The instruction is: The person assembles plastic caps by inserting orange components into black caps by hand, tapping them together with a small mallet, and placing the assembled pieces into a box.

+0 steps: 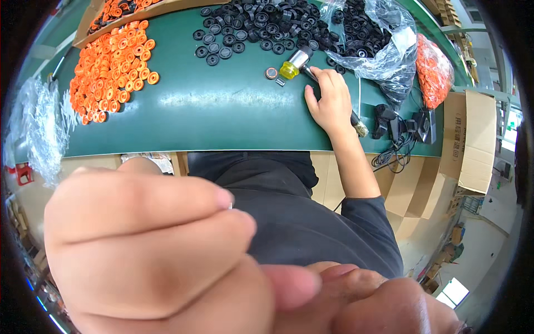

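Close up at the lower left, my left hand (150, 239) is raised with its fingers curled in. A tiny pale spot shows at its fingertips, but what it holds, if anything, is hidden. On the green table, my right hand (332, 103) is closed over the dark handle of a hammer (301, 57). The hammer has a metal head with a yellow plastic face, and its handle end shows past my wrist. Just left of the yellow face lie a small round part (271, 73) with a reddish rim and a short metal cylinder (280, 82).
Orange wheel-like parts (114, 69) are heaped at the left before a cardboard box (83, 25). Black round parts (261, 25) cover the back, some in a clear bag (384, 64). An orange-filled bag (434, 72), a cabled black device (384, 119) and a carton (478, 139) stand right.
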A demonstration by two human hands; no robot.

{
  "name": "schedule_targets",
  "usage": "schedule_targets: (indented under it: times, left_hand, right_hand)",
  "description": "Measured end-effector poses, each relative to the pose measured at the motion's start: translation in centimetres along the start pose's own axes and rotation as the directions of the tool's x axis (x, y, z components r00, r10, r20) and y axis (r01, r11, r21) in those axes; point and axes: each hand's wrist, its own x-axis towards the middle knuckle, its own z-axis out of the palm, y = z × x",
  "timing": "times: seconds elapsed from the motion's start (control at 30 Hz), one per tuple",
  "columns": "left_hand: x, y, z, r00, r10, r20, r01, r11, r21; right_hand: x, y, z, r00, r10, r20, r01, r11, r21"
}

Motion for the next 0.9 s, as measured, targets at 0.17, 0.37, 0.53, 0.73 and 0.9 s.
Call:
schedule_targets:
  times: [0.17, 0.37, 0.53, 0.73, 0.9]
  left_hand:
    - [-0.9, 0.7, 1.5, 0.989, -0.142, 0.033, 0.132, 0.97, 0.206]
    - [-9.0, -8.3, 7.5, 0.517, -0.699, 0.494, 0.508, 0.715, 0.481]
    - [-12.5, -9.7, 11.2, 0.441, -0.773, 0.455, 0.614, 0.63, 0.476]
    - [-14.3, -10.4, 12.2, 0.495, -0.757, 0.426, 0.657, 0.647, 0.387]
    - [-14.3, -10.5, 11.9, 0.527, -0.752, 0.397, 0.671, 0.654, 0.35]
  right_hand:
    - [0.0, -0.5, 0.0, 1.0, 0.001, -0.018, 0.0, 1.0, 0.029]
    - [0.0, -0.5, -0.4, 0.996, 0.085, 0.028, -0.087, 0.991, 0.105]
    - [0.2, -0.6, -0.7, 0.991, 0.124, 0.056, -0.129, 0.987, 0.096]
    - [2.5, -0.1, -1.8, 0.939, 0.224, 0.259, -0.297, 0.911, 0.286]
    - [7.2, -1.6, -1.0, 0.995, 0.077, 0.068, -0.094, 0.952, 0.29]
